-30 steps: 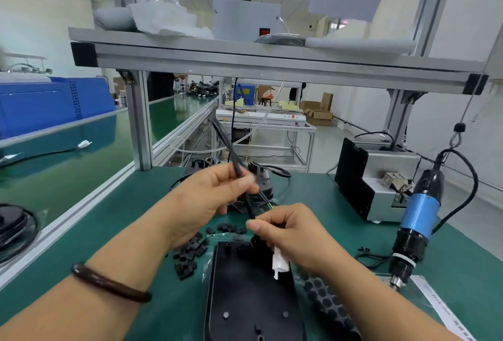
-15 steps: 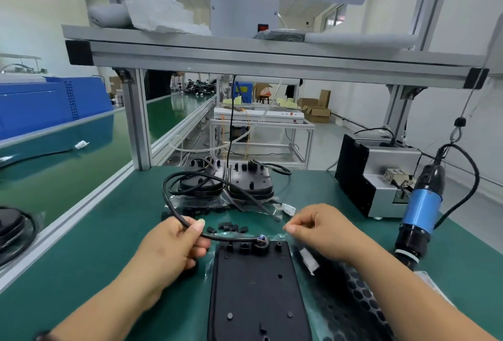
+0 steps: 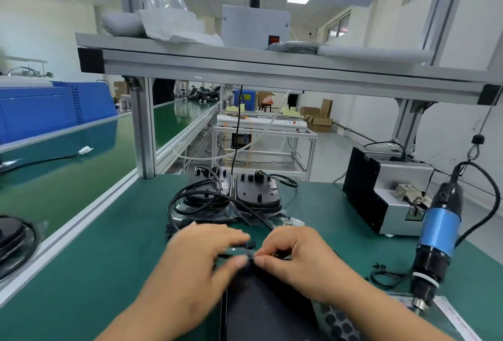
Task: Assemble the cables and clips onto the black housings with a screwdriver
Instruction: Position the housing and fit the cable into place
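1. Green bench, lower centre: black housing lies partly under both hands.
2. Left hand and right hand each pinch the cable at the housing's top edge.
3. Seat it fully before taking the screwdriver.

Left hand: fingers motion-blurred, grip indeterminate. Right hand: curled fingertips meet the left thumb; the item between them is too small and blurred to identify. Black housing: far end hidden beneath both sets of fingers, near end cut off by the bottom edge.
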The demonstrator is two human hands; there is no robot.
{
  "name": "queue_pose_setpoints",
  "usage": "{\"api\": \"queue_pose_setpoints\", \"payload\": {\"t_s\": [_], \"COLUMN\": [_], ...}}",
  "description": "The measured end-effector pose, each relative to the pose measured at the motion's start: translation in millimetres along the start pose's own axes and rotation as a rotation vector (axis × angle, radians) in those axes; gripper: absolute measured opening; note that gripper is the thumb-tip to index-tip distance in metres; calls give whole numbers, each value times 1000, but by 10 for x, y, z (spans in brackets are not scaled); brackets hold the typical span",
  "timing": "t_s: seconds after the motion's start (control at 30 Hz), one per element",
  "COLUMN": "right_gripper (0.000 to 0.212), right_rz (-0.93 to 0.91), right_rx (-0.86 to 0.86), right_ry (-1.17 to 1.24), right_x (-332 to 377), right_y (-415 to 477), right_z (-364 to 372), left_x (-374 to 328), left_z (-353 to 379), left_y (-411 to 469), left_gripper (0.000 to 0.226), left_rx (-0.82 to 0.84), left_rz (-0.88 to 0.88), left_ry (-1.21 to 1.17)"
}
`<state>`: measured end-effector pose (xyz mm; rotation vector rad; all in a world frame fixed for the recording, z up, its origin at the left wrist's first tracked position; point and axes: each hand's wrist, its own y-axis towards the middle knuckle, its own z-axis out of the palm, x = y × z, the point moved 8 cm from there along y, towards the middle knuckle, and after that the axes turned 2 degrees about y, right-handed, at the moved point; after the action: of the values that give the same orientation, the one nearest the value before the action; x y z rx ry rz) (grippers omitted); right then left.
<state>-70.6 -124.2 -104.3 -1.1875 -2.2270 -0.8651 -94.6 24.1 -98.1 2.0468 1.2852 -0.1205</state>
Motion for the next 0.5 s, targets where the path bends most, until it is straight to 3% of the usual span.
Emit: {"api": "queue_pose_setpoints", "payload": {"t_s": [0.07,0.17,0.23,0.33,0.43,0.5], "right_gripper": [16,15,7,18,20,18], "right_rz": [104,256,250,189,182,166], "right_rx": [89,-1,74,248,313,323], "right_ry": [59,77,-94,-307,-384,-433], "right_x": [-108,-348,-400,-418,-456,-451], "right_y": [102,382,565,718,771,779], "right_z": [-55,-268,-145,189,303,327], "left_x": [-47,53,69,75,104,121], "left_z": [226,275,273,313,348,359], "left_y": [18,94,117,134,134,135], "left_gripper": [19,17,33,53,22,14], "left_rx": [102,76,78,93,129,136], "left_rz": [15,-37,-47,-38,-54,-61], "left_ry": [-25,-68,-87,-39,-19,-26]}}
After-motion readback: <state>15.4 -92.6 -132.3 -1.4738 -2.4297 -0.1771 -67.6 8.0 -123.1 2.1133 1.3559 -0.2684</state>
